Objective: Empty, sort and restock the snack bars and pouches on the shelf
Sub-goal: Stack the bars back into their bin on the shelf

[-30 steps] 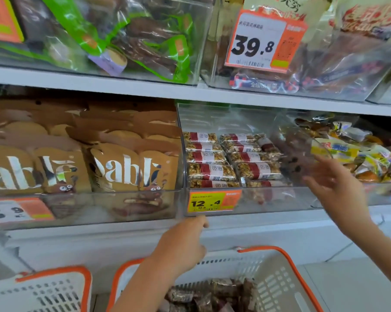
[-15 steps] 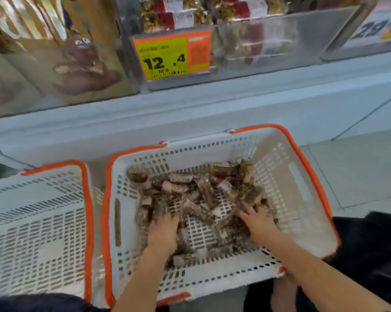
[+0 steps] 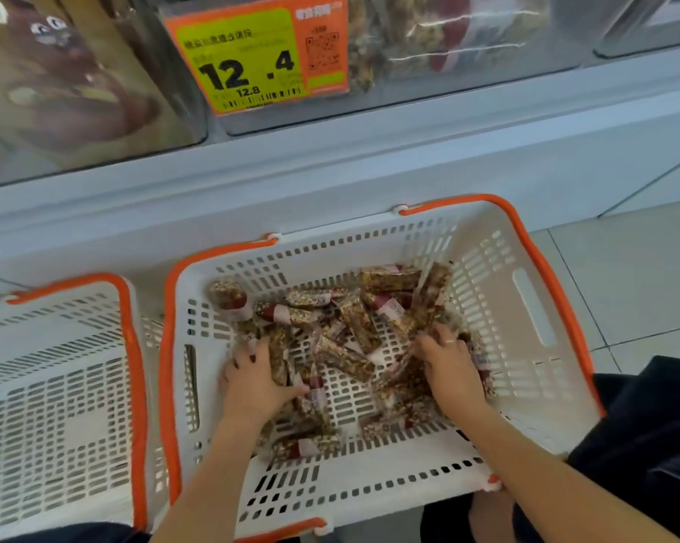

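Several clear-wrapped nut snack bars [image 3: 350, 348] with red-and-white labels lie in a loose heap inside a white basket with an orange rim [image 3: 526, 307] on the floor. My left hand [image 3: 256, 384] lies palm-down on the left side of the heap, fingers spread and thumb stretched to the right. On the right side, my right hand [image 3: 454, 368] reaches into the bars with its fingers bent over them and the fingertips buried. Above, a clear shelf bin [image 3: 460, 41] holds more of the same bars.
A second white basket with an orange rim [image 3: 56, 386] stands just left, with nothing seen in it. A yellow-and-orange 12.4 price tag [image 3: 260, 60] hangs on the bin front. Brown pouches [image 3: 72, 76] fill the left bin. My dark-clothed knee [image 3: 644, 425] borders the basket's right side.
A second ago my hands were up at the shelf bins. The view dropped to the basket and both hands went into the bars; since half a second ago they have shifted only slightly.
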`<state>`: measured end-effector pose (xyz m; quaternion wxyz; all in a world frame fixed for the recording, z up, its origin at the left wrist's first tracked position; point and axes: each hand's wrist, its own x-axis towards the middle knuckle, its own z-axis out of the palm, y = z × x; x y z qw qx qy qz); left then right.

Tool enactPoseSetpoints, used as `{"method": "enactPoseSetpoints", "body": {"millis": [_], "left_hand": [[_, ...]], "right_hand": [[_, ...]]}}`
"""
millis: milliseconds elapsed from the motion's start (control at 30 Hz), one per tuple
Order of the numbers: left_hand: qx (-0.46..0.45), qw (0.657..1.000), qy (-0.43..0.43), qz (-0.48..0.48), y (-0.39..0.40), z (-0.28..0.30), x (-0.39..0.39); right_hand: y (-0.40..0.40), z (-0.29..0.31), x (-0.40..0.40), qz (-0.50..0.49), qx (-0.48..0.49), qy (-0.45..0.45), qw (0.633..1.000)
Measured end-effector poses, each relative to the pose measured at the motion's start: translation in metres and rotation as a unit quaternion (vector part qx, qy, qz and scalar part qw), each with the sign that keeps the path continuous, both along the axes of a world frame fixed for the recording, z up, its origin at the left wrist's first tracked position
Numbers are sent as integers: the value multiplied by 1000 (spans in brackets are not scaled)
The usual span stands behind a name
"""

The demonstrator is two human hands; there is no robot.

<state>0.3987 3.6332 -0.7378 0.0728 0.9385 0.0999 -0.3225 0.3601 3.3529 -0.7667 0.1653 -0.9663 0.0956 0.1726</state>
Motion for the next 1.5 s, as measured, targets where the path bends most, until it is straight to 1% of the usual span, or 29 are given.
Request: {"method": "enactPoseSetpoints", "body": {"millis": [33,67,133,167,200,267,300,333,367,433,500,533,567,633,667,767,800,867,1000,1033,1067,1133,1167,1200,1300,1367,1400,1467,1500], "left_hand": [[-25,998,-8,56,-3,3,2],[-52,990,-23,131,-7,5,4],[-86,963,-62,249,-9,4,5],[-81,958,-68,266,-10,5,4],[-70,961,-64,258,-8,6,1],[-61,974,-54,211,-6,12,-4],[-71,977,-54,196,-7,16,-5],[-87,977,-54,188,-7,20,-7],[-103,975,-51,191,-8,26,-8],[-116,972,-25,204,-2,30,-15],[-123,968,19,218,8,29,-29],[-146,958,27,245,13,26,-37],[-188,940,32,284,17,25,-44],[-283,886,32,367,21,29,-51],[-329,853,38,403,22,33,-53],[-455,751,70,473,17,52,-61],[-487,727,82,478,16,58,-65],[-534,696,100,469,14,67,-73],[-603,662,105,433,5,86,-72],[-619,656,101,419,1,91,-69],[-636,650,94,405,-3,96,-66],[-662,639,73,385,-13,104,-63],[-672,634,60,378,-18,106,-62],[-683,629,49,367,-23,110,-62],[-707,617,20,345,-35,122,-60],[-719,607,1,339,-39,128,-58],[-727,606,-4,324,-40,131,-57],[-742,609,0,281,-45,139,-54],[-742,617,0,263,-47,142,-53]], "right_hand": [[2,4,0,-57,64,-51,995],[6,14,1,-123,129,-90,980],[18,32,-3,-273,248,-124,921],[24,37,-7,-346,287,-132,884],[30,40,-13,-415,324,-134,840],[36,45,-23,-537,418,-127,722],[37,48,-26,-576,468,-114,660],[36,52,-28,-596,511,-101,612],[35,58,-29,-599,544,-85,581],[35,72,-29,-575,599,-55,554],[37,86,-30,-551,632,-40,544],[38,91,-32,-542,646,-34,537],[40,95,-33,-534,657,-29,531],[45,105,-36,-521,670,-12,530],[48,109,-38,-511,671,0,537],[60,118,-39,-468,658,41,589],[65,121,-38,-454,652,48,606],[73,130,-36,-428,645,59,630],[73,144,-27,-366,608,51,702],[73,146,-26,-359,610,45,705],[73,148,-26,-361,630,47,686],[79,158,-27,-377,700,62,604],[83,162,-27,-375,719,62,581],[87,163,-28,-363,714,54,597],[94,165,-30,-321,636,3,701],[94,167,-29,-296,591,-25,750],[93,167,-29,-287,578,-36,763],[91,169,-28,-273,570,-48,774],[89,170,-27,-260,561,-54,784]]}}
